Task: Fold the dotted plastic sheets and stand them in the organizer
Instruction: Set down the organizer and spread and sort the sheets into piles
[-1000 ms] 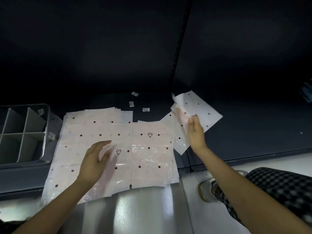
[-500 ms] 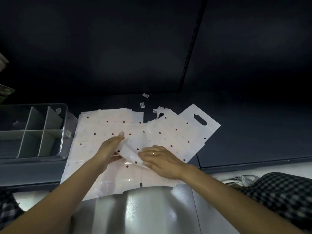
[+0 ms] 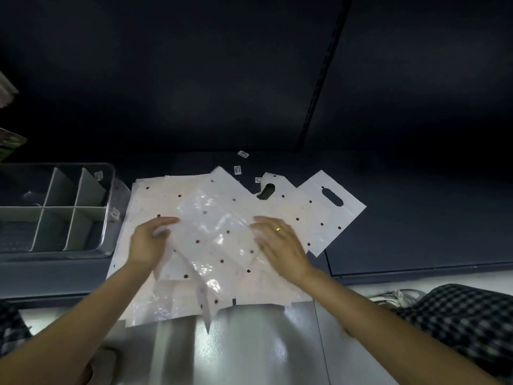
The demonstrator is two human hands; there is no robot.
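Note:
A translucent dotted plastic sheet is lifted, tilted and crinkled, over a flat pile of dotted sheets on the dark shelf. My left hand grips its left edge and my right hand, wearing a ring, pinches its right edge. Both hands are motion-blurred. More white dotted sheets with handle cut-outs fan out to the right. The grey divided organizer stands at the left, and its visible compartments hold no sheets.
Small loose labels lie behind the pile. A shiny metal surface runs along the front edge. Checked cloth lies at the lower right. A slotted shelf upright rises at the back.
My right hand brought a sheet from the right over the pile. Both hands then moved apart, spreading the sheet between them.

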